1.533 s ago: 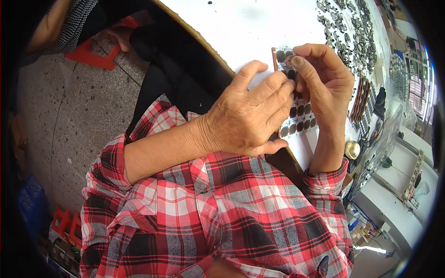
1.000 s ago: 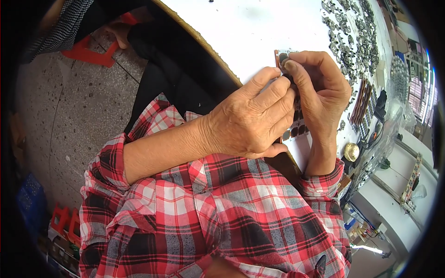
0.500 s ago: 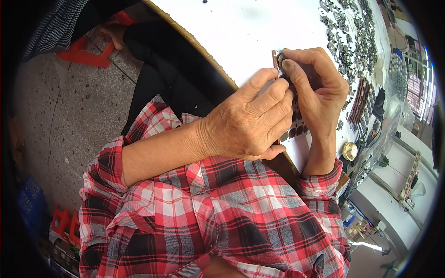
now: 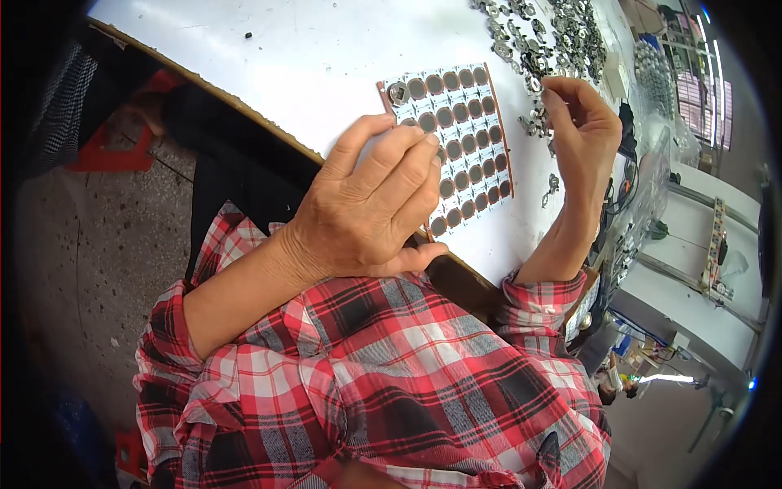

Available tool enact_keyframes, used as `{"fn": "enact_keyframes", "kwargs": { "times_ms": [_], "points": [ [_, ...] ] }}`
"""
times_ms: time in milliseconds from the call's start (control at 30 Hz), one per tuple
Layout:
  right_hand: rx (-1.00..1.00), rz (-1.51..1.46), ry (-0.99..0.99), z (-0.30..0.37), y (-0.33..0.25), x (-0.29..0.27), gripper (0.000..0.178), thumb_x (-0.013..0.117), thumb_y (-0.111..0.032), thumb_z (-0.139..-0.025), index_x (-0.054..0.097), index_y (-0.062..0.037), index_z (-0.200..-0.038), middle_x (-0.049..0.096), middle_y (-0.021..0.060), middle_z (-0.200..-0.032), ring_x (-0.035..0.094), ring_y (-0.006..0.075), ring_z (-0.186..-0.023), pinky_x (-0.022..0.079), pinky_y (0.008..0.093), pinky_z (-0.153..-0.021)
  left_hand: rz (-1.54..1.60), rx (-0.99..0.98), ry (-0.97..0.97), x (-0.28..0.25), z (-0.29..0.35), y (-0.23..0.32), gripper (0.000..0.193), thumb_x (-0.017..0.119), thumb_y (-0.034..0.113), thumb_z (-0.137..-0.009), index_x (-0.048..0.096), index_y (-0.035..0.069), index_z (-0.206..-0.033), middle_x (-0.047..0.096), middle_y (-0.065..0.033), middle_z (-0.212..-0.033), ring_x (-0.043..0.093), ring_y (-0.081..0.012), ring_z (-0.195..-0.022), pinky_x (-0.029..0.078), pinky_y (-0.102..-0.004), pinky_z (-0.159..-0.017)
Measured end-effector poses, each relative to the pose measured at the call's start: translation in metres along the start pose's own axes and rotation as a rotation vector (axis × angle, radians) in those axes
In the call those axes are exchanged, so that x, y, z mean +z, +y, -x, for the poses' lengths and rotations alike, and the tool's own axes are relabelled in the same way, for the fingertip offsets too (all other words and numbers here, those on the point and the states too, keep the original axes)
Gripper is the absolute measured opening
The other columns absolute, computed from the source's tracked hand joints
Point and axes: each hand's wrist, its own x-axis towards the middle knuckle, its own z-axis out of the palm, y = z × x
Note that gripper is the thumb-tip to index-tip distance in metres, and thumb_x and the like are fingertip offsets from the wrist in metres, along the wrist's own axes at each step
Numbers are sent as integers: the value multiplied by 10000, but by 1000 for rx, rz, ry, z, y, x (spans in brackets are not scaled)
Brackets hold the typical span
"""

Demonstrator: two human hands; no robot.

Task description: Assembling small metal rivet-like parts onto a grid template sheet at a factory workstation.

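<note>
A panel of small circuit boards (image 4: pixel 484 148) lies on the white table, with rows of round dark pads and brown edge strips. One silvery metal clip (image 4: pixel 397 94) sits over the pad at its far left corner. My left hand (image 4: pixel 366 191) lies across the panel's left side, fingers stretched out and hiding some of the pads; it is open. To the right of the panel, my right hand (image 4: pixel 585 122) reaches to the edge of a pile of loose metal clips (image 4: pixel 562 41). Its thumb and forefinger are closed in a pinch at one small clip (image 4: pixel 534 84).
A few stray clips (image 4: pixel 551 189) lie between the panel and my right forearm. A tiny dark bit (image 4: pixel 248 35) is on the table at the far left. The table's brown edge (image 4: pixel 220 96) runs diagonally along the near side. Clear plastic bags (image 4: pixel 688 134) are at the right.
My hands have come apart from working together over the panel. The right has moved to the clip pile, and the left rests on the panel. The view has shifted, showing more of the panel.
</note>
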Motion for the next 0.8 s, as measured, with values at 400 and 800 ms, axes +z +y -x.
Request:
{"fn": "enact_keyframes", "kwargs": {
  "times_ms": [400,800],
  "points": [
    [-75,-16,-3,-7,16,11,133,725,-73,-918,728,-30,-1044,714,23,-915,627,80,-716,471,244,-608,-22,-2,28,1,0,-2,668,515,642,-928,699,4,-1004,683,-142,-1113,629,-284,-1135,477,-486,-1055],
    [115,-766,-430,26,-44,43,215,697,-34,-964,698,35,-1167,715,77,-931,693,127,-779,600,252,-655,-37,18,-60,-8,-1,0,723,575,654,-905,695,-33,-1095,674,-163,-1186,624,-310,-1172,483,-500,-1031]
  ]
}}
